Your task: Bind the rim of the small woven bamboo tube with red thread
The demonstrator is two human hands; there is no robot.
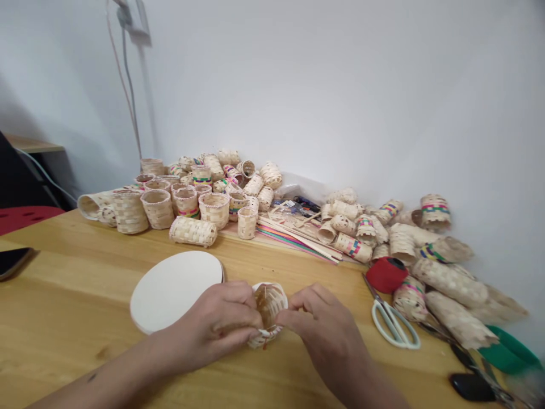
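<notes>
A small woven basket (271,305) with a pale rim stands between my hands above the wooden table, its opening tilted up toward me. My left hand (221,318) grips the basket's left side, fingers closed at the rim. On the right, my right hand (323,326) is closed in a pinch at the basket's rim; whatever lies between its fingertips is too small to make out. A bit of reddish strand shows on the basket's near edge. Beside my left hand lies a round white disc (176,289).
Woven baskets (214,209) crowd the back left, and more are piled at the right. Coloured strips (298,241) lie between them. White-handled scissors (394,324), a red object (386,275) and a green container (511,349) are at the right. A phone (15,262) rests far left.
</notes>
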